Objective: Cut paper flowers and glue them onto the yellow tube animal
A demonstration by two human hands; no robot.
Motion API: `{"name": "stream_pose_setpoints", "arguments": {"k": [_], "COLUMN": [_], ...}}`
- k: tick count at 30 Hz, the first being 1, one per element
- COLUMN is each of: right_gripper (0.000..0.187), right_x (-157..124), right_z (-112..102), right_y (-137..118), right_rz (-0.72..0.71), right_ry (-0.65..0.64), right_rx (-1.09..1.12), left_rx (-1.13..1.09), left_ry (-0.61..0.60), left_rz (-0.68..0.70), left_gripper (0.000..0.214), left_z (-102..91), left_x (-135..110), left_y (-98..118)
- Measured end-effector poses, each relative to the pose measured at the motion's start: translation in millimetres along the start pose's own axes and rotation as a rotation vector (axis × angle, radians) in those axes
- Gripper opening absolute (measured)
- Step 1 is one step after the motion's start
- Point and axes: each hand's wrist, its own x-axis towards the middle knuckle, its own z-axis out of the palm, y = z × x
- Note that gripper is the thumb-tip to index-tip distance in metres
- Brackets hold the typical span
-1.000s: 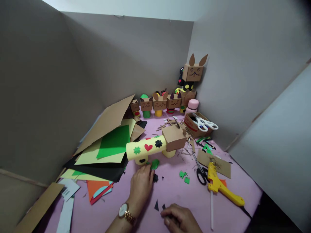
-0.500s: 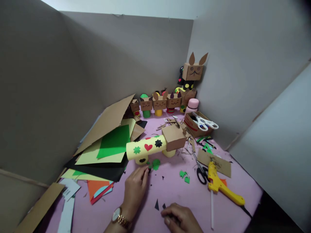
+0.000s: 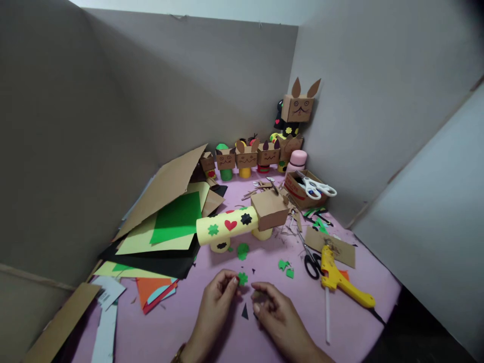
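Between the thumb and forefinger of my left hand (image 3: 219, 298) is a small green paper flower (image 3: 243, 279). Just right of it, my right hand (image 3: 279, 313) is half curled with thumb and forefinger apart, and nothing shows in it. A black paper triangle (image 3: 245, 311) lies on the table between the hands. Beyond them stands a cardboard-headed animal figure; its yellow tube body (image 3: 215, 231) carries red hearts plus green and black flowers, and its box head (image 3: 270, 209) is at the right. A round green paper piece (image 3: 242, 251) lies in front of the figure.
At right are a yellow glue gun (image 3: 336, 282) with a white glue stick, black-handled scissors (image 3: 312, 265) and green scraps (image 3: 286, 268). Coloured paper sheets (image 3: 159, 252) and cardboard are stacked at left. Box-headed figures (image 3: 246, 157), a pink bottle (image 3: 297, 160) and a scissors box (image 3: 305, 194) stand behind.
My left hand has come back from beside the figure and now has the green paper flower. My right hand has moved forward, close to the left, and its fingers have spread.
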Motion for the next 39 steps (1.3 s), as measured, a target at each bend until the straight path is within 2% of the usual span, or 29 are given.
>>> {"name": "stream_pose_setpoints", "arguments": {"k": [4, 7, 12, 15, 18, 22, 24, 26, 30, 33, 36, 39], "right_gripper": [0.037, 0.038, 0.046, 0.036, 0.039, 0.043, 0.044, 0.044, 0.043, 0.043, 0.042, 0.039], "right_x": [4.2, 3.9, 8.7, 14.1, 17.1, 17.0, 15.8, 14.3, 11.1, 9.4, 8.7, 9.1], "right_z": [1.9, 1.1, 1.5, 2.6, 3.7, 4.8, 4.9, 4.2, -0.1, -6.9, -17.1, -28.1], "right_y": [-1.4, -3.8, -12.8, -12.3, -9.7, -11.2, -14.1, -17.1, -20.8, -20.3, -17.0, -13.0], "right_rz": [-0.013, 0.039, 0.068, 0.055, 0.068, 0.123, 0.13, 0.114, 0.07, 0.072, 0.105, 0.124], "right_ry": [-0.021, 0.0, -0.01, -0.008, 0.013, 0.035, 0.041, 0.036, 0.014, 0.022, 0.075, 0.078], "right_rx": [0.008, 0.038, 0.124, 0.128, 0.15, 0.18, 0.179, 0.162, 0.109, 0.088, 0.081, 0.075], "left_rx": [0.192, 0.252, 0.142, 0.101, 0.055, 0.032, 0.075, 0.161, 0.297, 0.281, 0.215, 0.139], "left_ry": [0.007, 0.037, -0.025, -0.075, -0.109, -0.037, -0.043, -0.114, -0.177, -0.185, -0.054, 0.203], "left_rz": [0.098, 0.145, 0.115, 0.084, 0.052, 0.026, 0.049, 0.102, 0.24, 0.234, 0.167, 0.109], "left_gripper": [0.019, 0.019, 0.02, 0.021, 0.022, 0.023, 0.023, 0.02, 0.028, 0.027, 0.026, 0.024], "left_z": [-3.1, -6.3, 1.7, 8.0, 9.8, 7.7, 6.8, 6.7, 8.3, 8.4, 2.0, -14.1], "left_x": [-1.9, -2.4, -6.1, -9.7, -12.6, -13.5, -13.0, -12.3, -10.6, -9.9, -8.9, -4.8], "left_y": [-1.3, -1.4, 6.1, 10.4, 9.4, 6.9, 8.5, 11.8, 16.5, 15.5, 13.6, 14.5]}}
